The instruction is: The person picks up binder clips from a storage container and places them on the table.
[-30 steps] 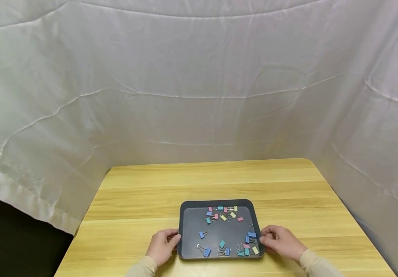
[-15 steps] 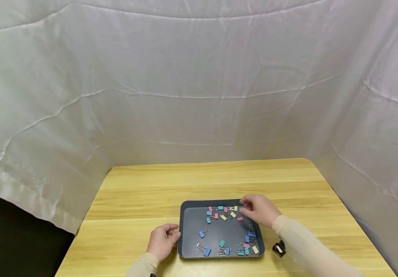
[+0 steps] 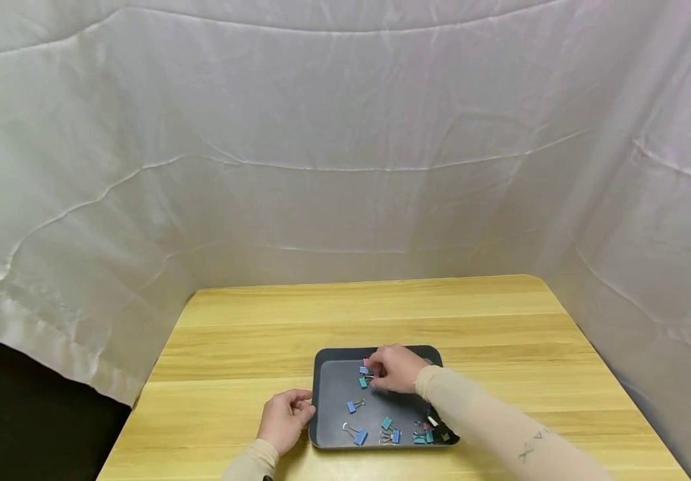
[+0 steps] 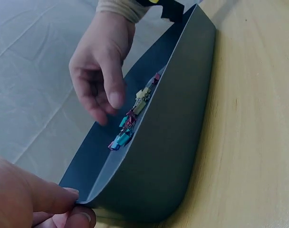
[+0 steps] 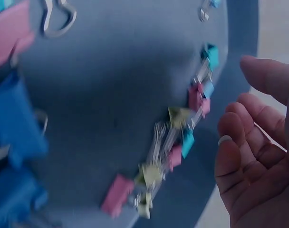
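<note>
A dark grey tray (image 3: 334,384) lies on the wooden table, with binder clips in blue, teal, pink and yellow inside it. My left hand (image 3: 282,419) pinches the tray's left rim between thumb and fingers, plain in the left wrist view. Over the back of the tray is my right hand (image 3: 398,369), its fingers loosely bent with nothing between them in the right wrist view. Just beyond those fingertips lies a row of clips, among them a pink binder clip (image 5: 117,194) and a teal binder clip (image 5: 210,56). From the head, the hand hides part of this row.
Two blue binder clips (image 3: 360,437) lie apart at the tray's front left. A teal binder clip (image 3: 386,423) is among others near the front edge. The right forearm covers the tray's right side. Pale cloth (image 3: 345,200) hangs behind the wooden table (image 3: 231,361).
My right hand has left the tray's right rim, passed over the back right corner and moved left above the rear clips. My left hand has stayed at the left rim.
</note>
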### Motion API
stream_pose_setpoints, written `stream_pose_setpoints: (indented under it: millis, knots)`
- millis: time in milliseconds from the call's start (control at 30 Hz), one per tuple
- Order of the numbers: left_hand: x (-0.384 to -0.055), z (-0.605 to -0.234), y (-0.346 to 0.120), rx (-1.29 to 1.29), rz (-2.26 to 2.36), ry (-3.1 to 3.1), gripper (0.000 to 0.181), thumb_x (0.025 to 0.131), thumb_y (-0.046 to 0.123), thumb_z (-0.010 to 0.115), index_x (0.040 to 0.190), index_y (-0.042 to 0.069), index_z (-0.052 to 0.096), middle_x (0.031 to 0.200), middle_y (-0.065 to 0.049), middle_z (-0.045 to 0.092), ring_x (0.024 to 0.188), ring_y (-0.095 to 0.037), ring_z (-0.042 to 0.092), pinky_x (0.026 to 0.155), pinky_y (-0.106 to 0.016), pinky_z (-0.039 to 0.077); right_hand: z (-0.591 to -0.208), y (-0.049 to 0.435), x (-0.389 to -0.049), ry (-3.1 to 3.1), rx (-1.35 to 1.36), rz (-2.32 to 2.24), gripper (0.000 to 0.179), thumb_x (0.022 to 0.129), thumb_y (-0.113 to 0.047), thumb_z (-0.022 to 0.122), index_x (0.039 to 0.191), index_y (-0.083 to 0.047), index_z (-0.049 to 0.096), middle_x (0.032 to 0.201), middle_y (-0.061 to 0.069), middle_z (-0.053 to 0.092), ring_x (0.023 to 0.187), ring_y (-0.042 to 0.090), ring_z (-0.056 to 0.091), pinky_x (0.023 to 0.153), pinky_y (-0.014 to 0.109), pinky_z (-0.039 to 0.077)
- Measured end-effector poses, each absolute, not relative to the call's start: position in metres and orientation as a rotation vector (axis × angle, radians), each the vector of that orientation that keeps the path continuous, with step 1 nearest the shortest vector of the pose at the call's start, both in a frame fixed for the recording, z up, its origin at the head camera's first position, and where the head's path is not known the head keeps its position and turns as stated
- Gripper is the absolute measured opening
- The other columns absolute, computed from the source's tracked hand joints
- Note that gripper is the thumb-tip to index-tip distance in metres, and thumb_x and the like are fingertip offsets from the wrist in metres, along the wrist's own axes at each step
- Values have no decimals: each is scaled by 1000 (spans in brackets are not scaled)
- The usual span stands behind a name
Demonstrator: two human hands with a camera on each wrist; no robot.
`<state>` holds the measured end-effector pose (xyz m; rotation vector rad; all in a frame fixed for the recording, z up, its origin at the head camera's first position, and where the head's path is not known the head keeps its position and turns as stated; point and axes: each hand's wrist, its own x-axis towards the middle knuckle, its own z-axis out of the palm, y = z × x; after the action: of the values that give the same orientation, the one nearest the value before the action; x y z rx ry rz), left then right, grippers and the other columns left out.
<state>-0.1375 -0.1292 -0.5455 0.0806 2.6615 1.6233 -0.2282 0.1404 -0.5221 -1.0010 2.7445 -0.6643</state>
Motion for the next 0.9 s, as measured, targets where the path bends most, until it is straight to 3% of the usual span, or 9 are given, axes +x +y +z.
stream_pose_setpoints:
  millis: [367, 900]
  knots:
    - [-138, -545, -129, 54, 1626, 2649, 21, 81, -4, 68, 102, -9, 67, 74, -3, 59, 60, -8, 55, 50, -22, 49, -538, 114, -229, 2743, -1053, -450, 24, 79, -22, 79, 102, -16, 74, 87, -10, 61, 77, 2, 53, 70, 23, 49]
    - [-139, -548, -130, 43, 1641, 2628, 22, 81, -4, 67, 102, -10, 67, 75, -4, 59, 61, -9, 56, 53, -22, 51, -542, 102, -228, 2763, -1074, -445, 16, 78, -22, 80, 92, -17, 75, 77, -12, 58, 70, 1, 51, 64, 20, 47]
